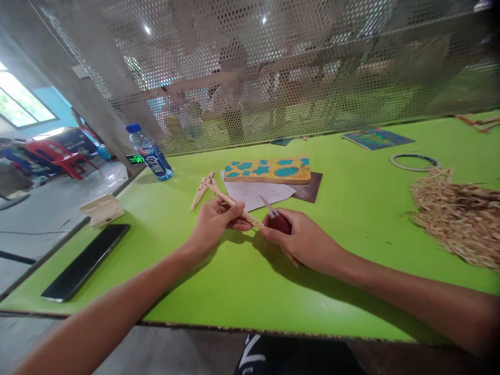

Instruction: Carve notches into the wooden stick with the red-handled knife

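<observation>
My left hand (pixel 219 219) is closed around a thin pale wooden stick (pixel 228 200), which slants down to the right across my fingers. In my right hand (pixel 304 234) is a carving knife (pixel 279 222) with a dark red rounded handle. Its short blade points up and to the left, away from the stick. My right thumb touches or nearly touches the stick's lower end. Just beyond my left hand lies a flat pale wooden piece with dark spots (pixel 203 188). Behind both hands, a yellow board with blue patches (pixel 267 171) rests on white paper (pixel 258 194).
On the left stand a water bottle (pixel 150 153) and a small open case (pixel 102 209), near a dark phone (pixel 86 263). A heap of wood shavings (pixel 457 216), a ring (pixel 414 162) and a painted panel (pixel 377 138) lie rightward. A perforated metal screen (pixel 292 78) borders the green table (pixel 219 307).
</observation>
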The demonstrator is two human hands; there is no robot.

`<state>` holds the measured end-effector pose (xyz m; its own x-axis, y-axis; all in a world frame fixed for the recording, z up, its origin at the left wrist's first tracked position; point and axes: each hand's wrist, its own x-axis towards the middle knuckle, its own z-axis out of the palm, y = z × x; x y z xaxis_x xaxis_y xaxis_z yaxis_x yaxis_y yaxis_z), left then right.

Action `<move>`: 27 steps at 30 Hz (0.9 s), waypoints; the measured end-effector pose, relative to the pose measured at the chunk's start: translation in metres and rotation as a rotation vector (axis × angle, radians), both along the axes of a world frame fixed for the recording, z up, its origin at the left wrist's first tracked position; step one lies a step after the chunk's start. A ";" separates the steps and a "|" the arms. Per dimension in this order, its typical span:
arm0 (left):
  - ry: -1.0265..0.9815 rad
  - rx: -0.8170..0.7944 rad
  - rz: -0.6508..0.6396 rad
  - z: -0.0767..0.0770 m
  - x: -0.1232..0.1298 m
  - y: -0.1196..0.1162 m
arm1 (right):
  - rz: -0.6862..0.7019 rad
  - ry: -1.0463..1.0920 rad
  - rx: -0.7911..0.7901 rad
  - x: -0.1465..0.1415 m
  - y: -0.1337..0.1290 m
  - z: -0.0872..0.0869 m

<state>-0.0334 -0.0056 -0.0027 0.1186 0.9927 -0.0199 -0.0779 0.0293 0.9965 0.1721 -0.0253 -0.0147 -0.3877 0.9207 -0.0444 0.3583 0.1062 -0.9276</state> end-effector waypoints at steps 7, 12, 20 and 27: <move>0.039 0.077 0.102 0.022 -0.023 0.011 | -0.080 0.042 0.029 0.013 0.011 0.009; 0.328 0.029 -0.060 0.033 -0.033 0.008 | -0.143 0.089 0.105 0.021 0.019 0.011; 0.873 0.174 -0.434 0.026 -0.006 -0.012 | -0.112 -0.160 0.374 0.019 0.023 0.007; 1.318 0.394 -0.245 0.018 -0.014 -0.006 | 0.180 -0.550 0.527 0.024 0.022 0.010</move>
